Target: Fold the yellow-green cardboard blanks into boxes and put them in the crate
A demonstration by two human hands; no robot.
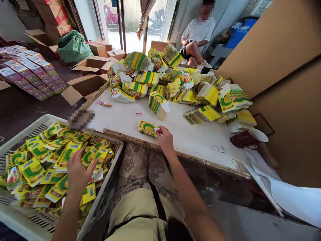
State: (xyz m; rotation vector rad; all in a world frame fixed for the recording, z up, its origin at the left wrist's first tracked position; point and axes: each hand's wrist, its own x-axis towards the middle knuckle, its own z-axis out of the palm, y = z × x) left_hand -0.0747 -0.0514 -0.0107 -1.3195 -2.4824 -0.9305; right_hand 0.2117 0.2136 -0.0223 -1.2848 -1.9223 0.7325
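Observation:
On the white tabletop near its front edge lies a small yellow-and-green carton (147,128). My right hand (166,140) pinches its right end, where a white flap shows. My left hand (77,172) hovers over the plastic crate (119,151) with fingers spread and nothing visible in them. Yellow packed cartons (32,171), several with barcodes showing, fill that crate in a loose heap. Beyond the carton, a small stack of flattened cartons (157,103) stands tilted on the table. Whether my left fingers touch the cartons below, I cannot tell.
Bundles of flat cartons (140,62) are piled at the table's back (120,115). A dark mug (247,138) lies on its side at the right, beside large cardboard (288,127). Open boxes (85,83) stand at the left. A person (199,30) sits beyond the table.

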